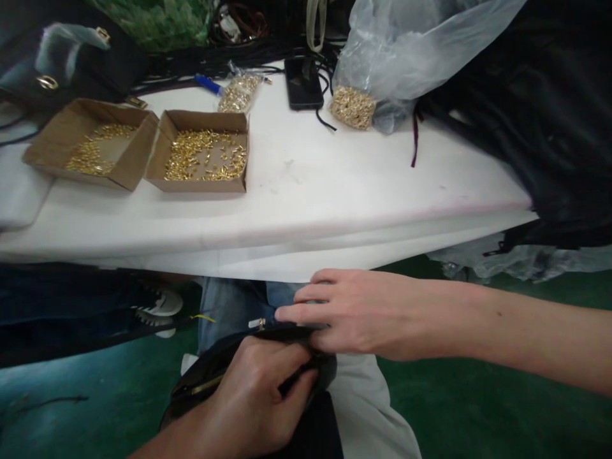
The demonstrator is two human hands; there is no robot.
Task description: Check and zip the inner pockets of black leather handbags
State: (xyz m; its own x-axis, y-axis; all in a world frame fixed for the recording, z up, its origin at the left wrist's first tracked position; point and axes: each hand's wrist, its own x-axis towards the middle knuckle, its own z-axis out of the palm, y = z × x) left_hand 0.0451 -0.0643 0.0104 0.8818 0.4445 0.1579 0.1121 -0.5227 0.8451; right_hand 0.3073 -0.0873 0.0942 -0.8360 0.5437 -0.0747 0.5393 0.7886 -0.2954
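Observation:
A black bag (217, 354) with a gold-coloured zip (208, 384) lies in my lap. My left hand (261, 389) comes in from the lower left, its thumb and index finger pinched on the bag's edge. Reaching across from the right, my right hand (342, 312) grips the same edge, the thumb below and the fingers stretched over the far side. A small pale zip pull (257, 323) sticks out beyond the bag, close to the right index fingertip. The part of the bag between the two hands is mostly covered by fingers.
Two cardboard boxes (196, 186) of small gold metal pieces stand on the white table (306, 210). Behind are a bag of metal pieces (239, 94), a phone (304, 83) and a large plastic bag (382, 51). Black material (564, 127) covers the right end. Another person's shoe (165, 301) shows at left.

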